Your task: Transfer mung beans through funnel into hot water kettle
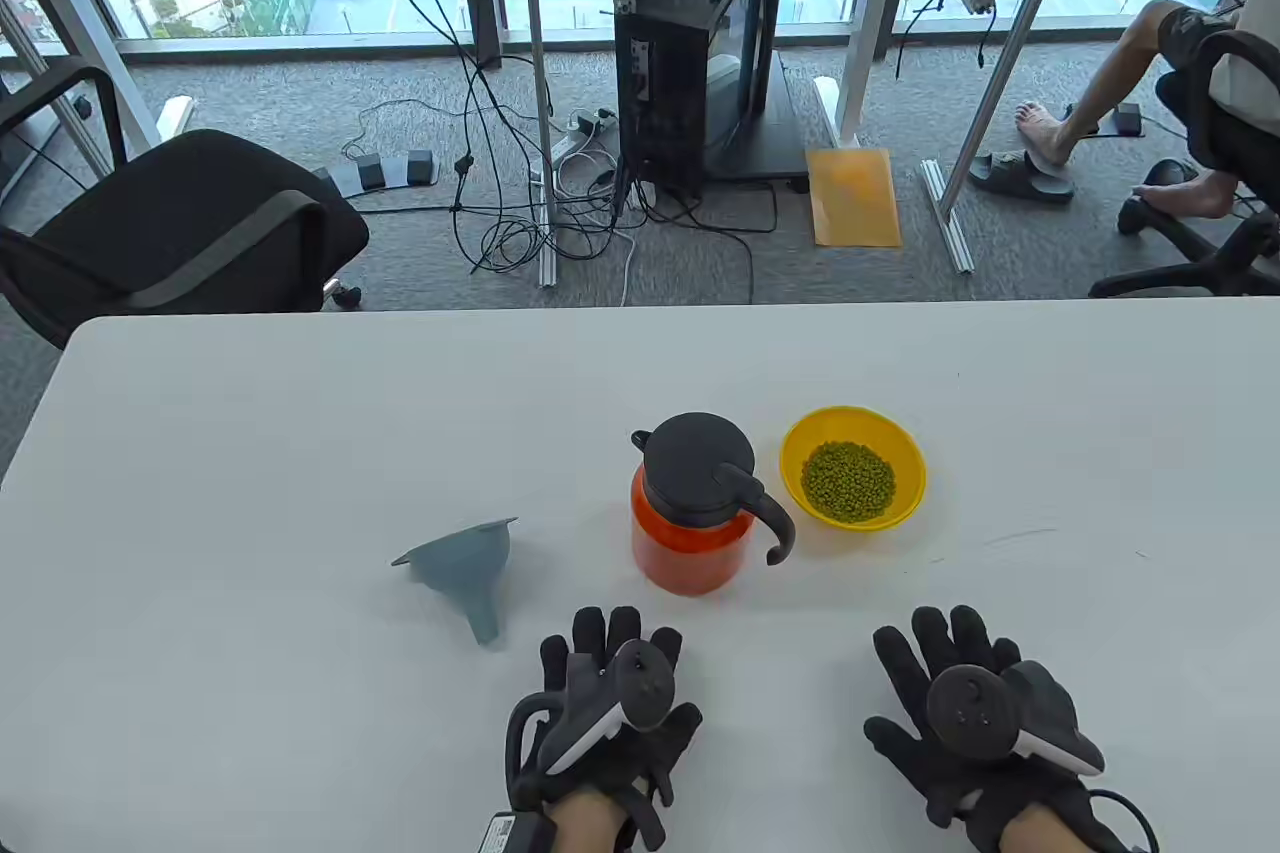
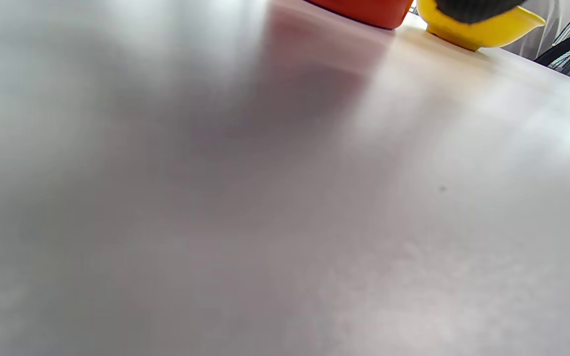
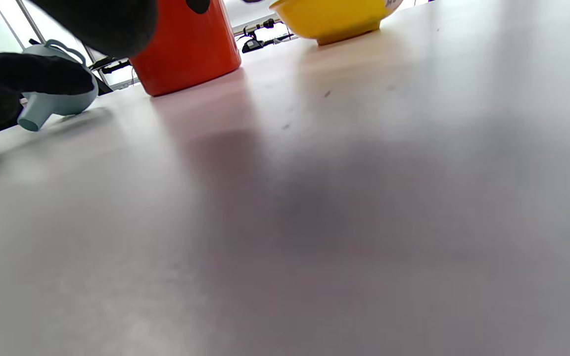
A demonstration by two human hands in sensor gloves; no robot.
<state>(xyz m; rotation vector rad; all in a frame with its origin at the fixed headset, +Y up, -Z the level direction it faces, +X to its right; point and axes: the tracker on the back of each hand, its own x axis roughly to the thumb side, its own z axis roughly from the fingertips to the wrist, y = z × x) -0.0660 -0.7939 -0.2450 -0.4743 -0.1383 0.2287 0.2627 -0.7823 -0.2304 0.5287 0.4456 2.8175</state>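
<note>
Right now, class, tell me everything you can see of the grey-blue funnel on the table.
The funnel is grey-blue and looks like matte plastic or silicone. It lies tipped on its side on the white table, wide mouth facing away, narrow spout pointing toward the person. A small tab sticks out from the rim, and the right wrist view shows a loop there. It sits left of the orange kettle, apart from it. Neither hand touches it.

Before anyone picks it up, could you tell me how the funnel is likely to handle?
The funnel lies on its side, so a nudge would probably roll it in an arc. It looks thin-walled, so likely light. Its rim tab should offer a pinch point.
</note>
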